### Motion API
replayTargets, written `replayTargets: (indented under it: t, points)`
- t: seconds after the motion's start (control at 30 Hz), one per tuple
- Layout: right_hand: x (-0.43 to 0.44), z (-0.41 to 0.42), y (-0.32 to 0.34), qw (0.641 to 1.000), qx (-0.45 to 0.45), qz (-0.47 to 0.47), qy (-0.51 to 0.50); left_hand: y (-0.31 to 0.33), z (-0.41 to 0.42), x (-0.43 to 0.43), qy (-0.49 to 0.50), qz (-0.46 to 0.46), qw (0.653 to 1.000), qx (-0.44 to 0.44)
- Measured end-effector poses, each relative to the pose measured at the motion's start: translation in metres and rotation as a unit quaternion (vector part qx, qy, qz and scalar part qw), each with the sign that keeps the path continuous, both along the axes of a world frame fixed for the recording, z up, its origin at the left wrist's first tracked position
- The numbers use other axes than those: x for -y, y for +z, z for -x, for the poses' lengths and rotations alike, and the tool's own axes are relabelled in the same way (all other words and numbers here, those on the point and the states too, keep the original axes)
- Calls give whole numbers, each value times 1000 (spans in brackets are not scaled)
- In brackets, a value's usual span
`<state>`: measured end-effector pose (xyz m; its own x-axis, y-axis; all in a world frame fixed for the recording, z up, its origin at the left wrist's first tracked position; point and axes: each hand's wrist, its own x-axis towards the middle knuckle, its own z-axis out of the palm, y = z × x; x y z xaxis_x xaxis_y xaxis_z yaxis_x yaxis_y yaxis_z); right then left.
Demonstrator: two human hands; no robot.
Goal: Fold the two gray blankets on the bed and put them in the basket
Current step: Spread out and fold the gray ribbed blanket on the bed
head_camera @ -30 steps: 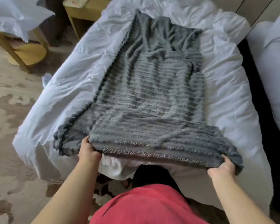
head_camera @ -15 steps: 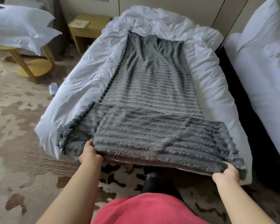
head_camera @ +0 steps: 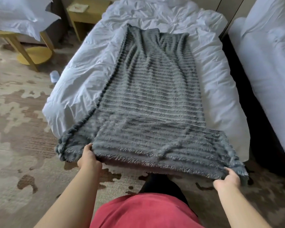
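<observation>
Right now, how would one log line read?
left hand: grips fuzzy gray ribbed blanket | right hand: grips same blanket | blanket: lengthwise on white bed

The bare left forearm (head_camera: 67, 201) and right forearm (head_camera: 243, 209) stretch forward and apart, the left grip (head_camera: 89, 159) knuckles up with fingers curled under the near edge of the gray blanket (head_camera: 155, 116), the right grip (head_camera: 227, 180) pinching that edge's right corner.

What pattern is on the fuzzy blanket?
Gray blanket with lighter and darker gray stripes running across it, seen best in the head view.
</observation>
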<state>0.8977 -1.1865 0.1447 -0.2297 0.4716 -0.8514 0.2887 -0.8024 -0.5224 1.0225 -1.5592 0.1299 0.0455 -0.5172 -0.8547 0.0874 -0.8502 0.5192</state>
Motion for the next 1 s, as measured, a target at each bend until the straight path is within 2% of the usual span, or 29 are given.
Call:
replayTargets:
  t: [0.07, 0.17, 0.2, 0.23, 0.27, 0.33, 0.37, 0.43, 0.5, 0.63, 0.67, 0.7, 0.77, 0.83, 0.9, 1.0]
  points:
    - [4, 17, 7, 999, 10, -25, 37, 6, 6, 4, 2, 14, 1000, -25]
    - [8, 39, 16, 990, -69, 21, 119, 16, 29, 16, -11, 33, 998, -48]
    - [10, 47, 18, 976, -77, -52, 199, 20, 40, 20, -17, 37, 998, -56]
    - [17, 60, 20, 963, -102, -74, 240, 24, 50, 24, -21, 41, 997, -62]
    - [22, 70, 29, 966, -111, -48, 228, 26, 62, 28, -23, 44, 997, -67]
    - [29, 95, 46, 985, -125, 3, 119, 30, 87, 37, -25, 53, 995, -82]
    - [37, 109, 51, 989, -107, -12, 97, 32, 100, 42, -27, 59, 994, -90]
    - [51, 140, 62, 991, -120, 21, 61, 33, 129, 52, -34, 69, 992, -101]
    - [58, 170, 64, 986, -130, 74, 71, 34, 160, 64, -37, 75, 991, -101]
    - [76, 239, 54, 980, -167, 80, 72, 35, 229, 86, -24, 84, 993, -86]
    - [78, 259, 49, 982, -157, 77, 68, 32, 247, 91, -17, 92, 992, -85]
    - [79, 278, 39, 982, -134, 33, 128, 29, 265, 96, -15, 100, 991, -91]
    - [89, 326, 26, 981, -109, 28, 160, 14, 301, 106, -33, 97, 985, -137]
    - [101, 365, 3, 971, -91, 21, 218, -7, 333, 114, -69, 51, 982, -169]
    - [116, 394, -21, 958, -31, 18, 285, -31, 357, 119, -93, -7, 982, -161]
    - [133, 419, -46, 944, 36, 57, 324, -59, 380, 119, -61, -59, 986, -146]
